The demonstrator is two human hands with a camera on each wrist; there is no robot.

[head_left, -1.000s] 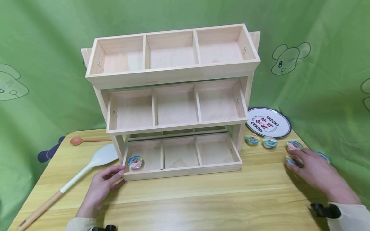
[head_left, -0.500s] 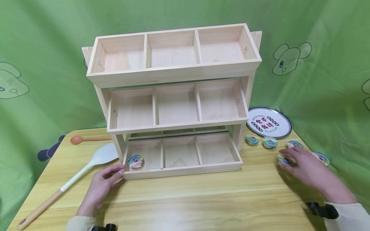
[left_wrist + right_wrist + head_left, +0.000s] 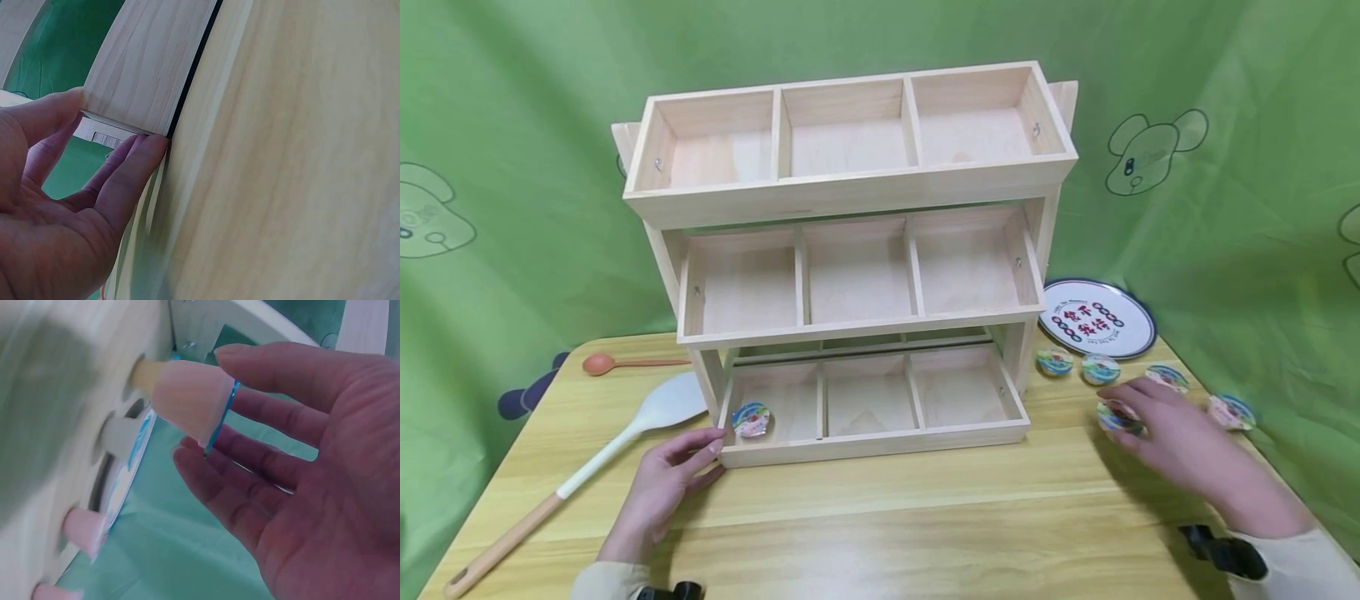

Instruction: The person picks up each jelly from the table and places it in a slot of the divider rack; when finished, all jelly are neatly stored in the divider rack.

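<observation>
A three-tier wooden rack (image 3: pixel 850 333) stands upright, each tier a tray split into compartments. My left hand (image 3: pixel 662 479) grips the left front corner of its bottom tray (image 3: pixel 872 447); in the left wrist view, the thumb touches the upper edge and fingers touch the lower edge. One jelly cup (image 3: pixel 751 420) lies in the bottom tray's left compartment. On the right, my right hand (image 3: pixel 1187 437) pinches another jelly cup (image 3: pixel 190 397) by its rim, clear of the table. Its pink body and blue-edged lid show in the right wrist view.
More jelly cups, one of them pink (image 3: pixel 1231 412), stand on the table's right side. Behind them lies a white printed plate (image 3: pixel 1097 318). Left of the rack lie a white spatula (image 3: pixel 617 450) and an orange spoon (image 3: pixel 601 363). Green curtain (image 3: pixel 1262 250) surrounds the table.
My right hand has moved left with the jelly cup, away from the other cups, uncovering the pink one at the far right. The left hand stays at the tray corner.
</observation>
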